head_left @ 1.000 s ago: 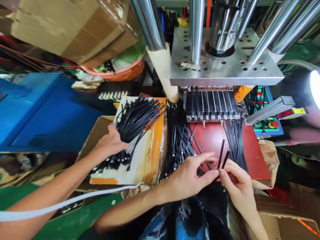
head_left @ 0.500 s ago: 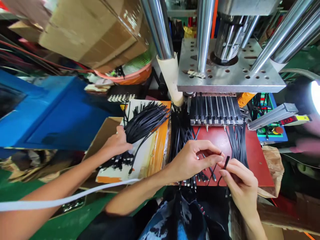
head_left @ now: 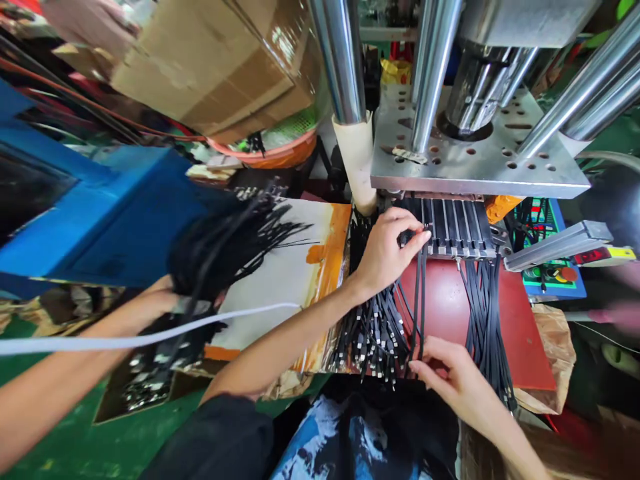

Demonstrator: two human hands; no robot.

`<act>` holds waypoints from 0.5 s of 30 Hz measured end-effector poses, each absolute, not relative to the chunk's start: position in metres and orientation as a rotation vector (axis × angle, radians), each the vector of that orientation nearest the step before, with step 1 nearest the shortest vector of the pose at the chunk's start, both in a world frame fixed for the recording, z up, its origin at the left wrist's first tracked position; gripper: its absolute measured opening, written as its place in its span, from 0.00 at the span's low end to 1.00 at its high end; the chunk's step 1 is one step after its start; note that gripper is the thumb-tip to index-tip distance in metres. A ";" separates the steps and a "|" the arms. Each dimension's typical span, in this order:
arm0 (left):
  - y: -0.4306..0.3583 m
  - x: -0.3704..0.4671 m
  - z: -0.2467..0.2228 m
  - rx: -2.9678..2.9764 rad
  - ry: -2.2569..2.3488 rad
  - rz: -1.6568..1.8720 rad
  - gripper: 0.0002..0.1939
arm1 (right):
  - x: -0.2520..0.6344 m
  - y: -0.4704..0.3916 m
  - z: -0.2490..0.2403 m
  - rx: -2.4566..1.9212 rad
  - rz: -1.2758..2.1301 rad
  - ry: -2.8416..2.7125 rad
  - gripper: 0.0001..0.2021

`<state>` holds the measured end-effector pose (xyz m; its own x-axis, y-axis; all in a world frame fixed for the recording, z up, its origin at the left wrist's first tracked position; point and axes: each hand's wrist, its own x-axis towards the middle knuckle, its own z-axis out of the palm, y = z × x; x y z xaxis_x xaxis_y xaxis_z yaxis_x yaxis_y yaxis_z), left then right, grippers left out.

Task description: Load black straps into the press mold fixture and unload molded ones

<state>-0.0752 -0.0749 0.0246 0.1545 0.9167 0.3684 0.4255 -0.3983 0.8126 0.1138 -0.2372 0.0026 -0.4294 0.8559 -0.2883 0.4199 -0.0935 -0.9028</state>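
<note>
My left hand [head_left: 387,250] is at the front left of the slotted metal mould [head_left: 460,233], thumb and forefinger pinched on a black cable [head_left: 423,293]. Flat strands hang from those fingers down over the red work surface [head_left: 445,300]. My right hand [head_left: 450,370] is lower, by the front edge, with its thumb and fingertips closed on the lower part of the cable. Under my left forearm lies a heap of black cables [head_left: 373,327] with metal plugs. Several black cables [head_left: 485,307] also hang from the mould's right side.
A co-worker's arm [head_left: 120,313] holds a large bundle of black cables [head_left: 215,247] on the left, above a box of plugs. A white cord [head_left: 150,341] crosses that arm. The press's steel plate [head_left: 480,177] overhangs the mould. A control box [head_left: 550,280] stands right.
My left hand has moved up to the mould with the cable, away from my right hand, which shifted down and left. The co-worker's bundle has been lifted leftward off the white board.
</note>
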 end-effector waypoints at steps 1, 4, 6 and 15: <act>-0.059 -0.076 0.017 1.952 1.331 1.168 0.05 | 0.122 -0.226 0.009 -1.395 1.526 -1.847 0.16; -0.014 -0.075 -0.004 1.991 1.494 1.043 0.05 | 0.143 -0.169 0.032 -1.418 1.336 -1.926 0.21; 0.006 -0.075 -0.013 1.957 1.574 1.011 0.04 | 0.150 -0.120 0.041 -1.395 1.229 -1.911 0.23; -0.042 -0.101 -0.016 2.624 0.826 0.962 0.18 | 0.131 0.000 0.024 -1.411 1.112 -1.955 0.23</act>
<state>-0.1014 -0.0418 -0.0160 0.6265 0.5781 0.5228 0.4294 -0.8158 0.3875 0.1313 0.0001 0.0240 -0.3522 0.9329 -0.0751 0.5412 0.1375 -0.8296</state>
